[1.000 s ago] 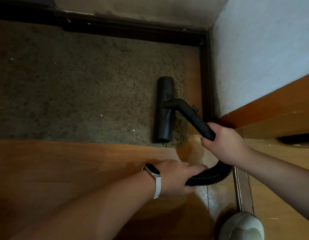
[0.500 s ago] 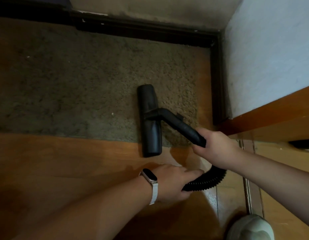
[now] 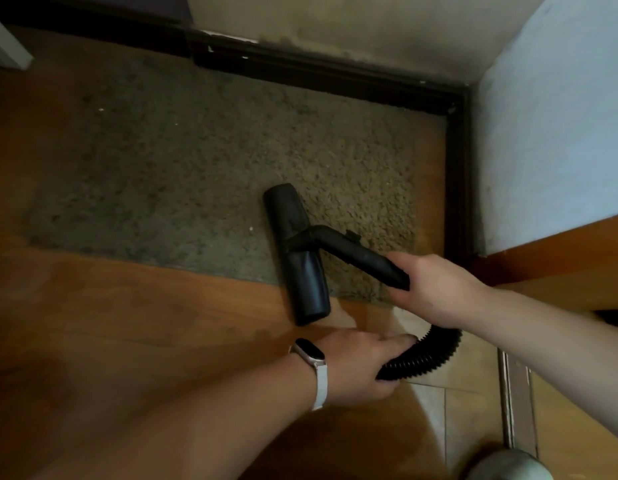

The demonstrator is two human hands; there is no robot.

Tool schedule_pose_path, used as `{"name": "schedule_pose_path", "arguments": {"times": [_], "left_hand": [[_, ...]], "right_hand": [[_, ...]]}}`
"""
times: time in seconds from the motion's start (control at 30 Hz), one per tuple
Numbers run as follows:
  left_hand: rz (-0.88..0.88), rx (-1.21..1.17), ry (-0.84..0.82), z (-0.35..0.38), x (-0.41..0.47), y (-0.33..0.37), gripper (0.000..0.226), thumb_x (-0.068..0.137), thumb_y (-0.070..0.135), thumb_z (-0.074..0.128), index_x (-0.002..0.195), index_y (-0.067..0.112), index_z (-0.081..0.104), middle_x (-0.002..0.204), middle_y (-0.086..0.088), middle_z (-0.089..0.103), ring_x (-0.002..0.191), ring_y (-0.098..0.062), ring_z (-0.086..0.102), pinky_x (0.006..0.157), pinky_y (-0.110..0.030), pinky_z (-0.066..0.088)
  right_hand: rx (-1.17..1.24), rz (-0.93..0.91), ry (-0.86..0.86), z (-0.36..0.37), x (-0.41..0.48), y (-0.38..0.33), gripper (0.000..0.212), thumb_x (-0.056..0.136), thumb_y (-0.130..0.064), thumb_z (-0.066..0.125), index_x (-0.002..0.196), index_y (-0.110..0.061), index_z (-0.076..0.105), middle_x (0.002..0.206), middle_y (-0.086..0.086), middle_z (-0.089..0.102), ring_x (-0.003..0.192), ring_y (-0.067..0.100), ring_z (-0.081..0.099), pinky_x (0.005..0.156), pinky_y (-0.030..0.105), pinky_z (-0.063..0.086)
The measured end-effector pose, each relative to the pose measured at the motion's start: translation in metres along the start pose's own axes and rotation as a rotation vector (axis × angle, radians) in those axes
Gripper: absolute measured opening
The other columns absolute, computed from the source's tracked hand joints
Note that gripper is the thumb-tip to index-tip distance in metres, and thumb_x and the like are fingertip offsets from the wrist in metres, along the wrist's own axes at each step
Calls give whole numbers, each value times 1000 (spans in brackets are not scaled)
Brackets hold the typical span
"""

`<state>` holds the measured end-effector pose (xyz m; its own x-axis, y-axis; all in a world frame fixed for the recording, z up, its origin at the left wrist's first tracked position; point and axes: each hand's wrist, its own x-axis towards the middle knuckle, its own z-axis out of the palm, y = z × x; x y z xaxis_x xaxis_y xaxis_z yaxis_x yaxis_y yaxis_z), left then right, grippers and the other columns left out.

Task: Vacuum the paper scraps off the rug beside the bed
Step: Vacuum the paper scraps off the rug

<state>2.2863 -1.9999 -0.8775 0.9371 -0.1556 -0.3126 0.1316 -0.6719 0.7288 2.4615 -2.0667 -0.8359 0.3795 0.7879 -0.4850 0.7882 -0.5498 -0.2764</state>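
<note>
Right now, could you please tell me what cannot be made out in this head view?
1. Head view: the hose ends hidden under the left hand; the vacuum body is out of frame.
2. The nozzle hides any scraps beneath it.
3. White specks on the rug are too small to identify.
4. A pale object is cut off by the bottom edge.

No text, label, brand, number or sign readable anywhere. Nothing legible on the dark wristband screen at lower centre, nor on the black vacuum nozzle mid-frame.
</note>
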Motion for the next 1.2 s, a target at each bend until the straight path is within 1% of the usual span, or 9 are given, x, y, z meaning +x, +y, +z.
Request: {"name": "schedule_pose_path", "arguments": {"times": [0.17,0.3,0.37,0.6,0.77,0.87,1.0,1.1,1.2], "left_hand": [[105,4,-52,19,19,26,54,98,34,56,145,29,29,105,-9,62,84,-33,61,71,-47,56],[147,-12,-89,25,24,32,51,98,31,55,143,27,32,100,-10,61,80,-32,60,66,-43,54],[148,6,-89,27,23,31,54,97,30,56,145,27,31,98,-9,61,80,-31,59,64,-41,52],[82,68,-48,23,11,11,61,97,35,55,149,33,24,110,-7,62,93,-31,62,74,-42,54],[112,115,16,18,6,-2,59,96,36,56,146,31,26,109,-4,65,92,-29,65,76,-46,57],[145,126,41,18,9,6,57,96,34,57,145,27,29,103,-7,66,86,-32,66,71,-46,57],[150,103,22,22,15,18,57,95,32,57,144,27,28,102,-9,64,83,-34,64,67,-47,57],[151,102,-5,22,14,18,58,96,32,57,145,27,27,101,-9,63,83,-34,63,68,-46,56],[136,106,-20,21,9,13,56,96,33,57,144,27,28,103,-8,64,86,-34,64,70,-46,56]], "right_hand": [[-62,92,-52,2,-39,27,23,88,-34,66,108,-29,55,71,-4,61,60,12,60,54,35,51],[-21,164,-18,11,-53,42,22,88,-35,66,105,-30,54,70,-3,61,58,11,59,51,35,51],[-5,185,3,15,-56,44,19,88,-36,67,100,-31,52,69,-5,59,57,10,57,47,30,44],[47,60,3,15,-33,23,26,86,-34,66,109,-29,57,72,-5,60,63,15,60,56,34,52],[7,-22,-44,10,-17,11,39,86,-36,65,123,-30,54,78,-2,64,68,20,63,63,42,57],[28,19,-14,9,-21,20,32,86,-32,67,117,-28,58,75,-4,62,64,14,61,58,36,54],[92,124,12,11,-32,36,23,88,-30,68,109,-28,59,72,-5,60,60,6,58,47,20,39],[109,161,38,14,-38,37,24,89,-32,68,108,-33,55,71,-4,60,60,10,60,48,24,43],[79,77,37,19,-34,26,26,87,-33,68,107,-36,52,71,-8,59,61,9,59,52,28,49]]}}
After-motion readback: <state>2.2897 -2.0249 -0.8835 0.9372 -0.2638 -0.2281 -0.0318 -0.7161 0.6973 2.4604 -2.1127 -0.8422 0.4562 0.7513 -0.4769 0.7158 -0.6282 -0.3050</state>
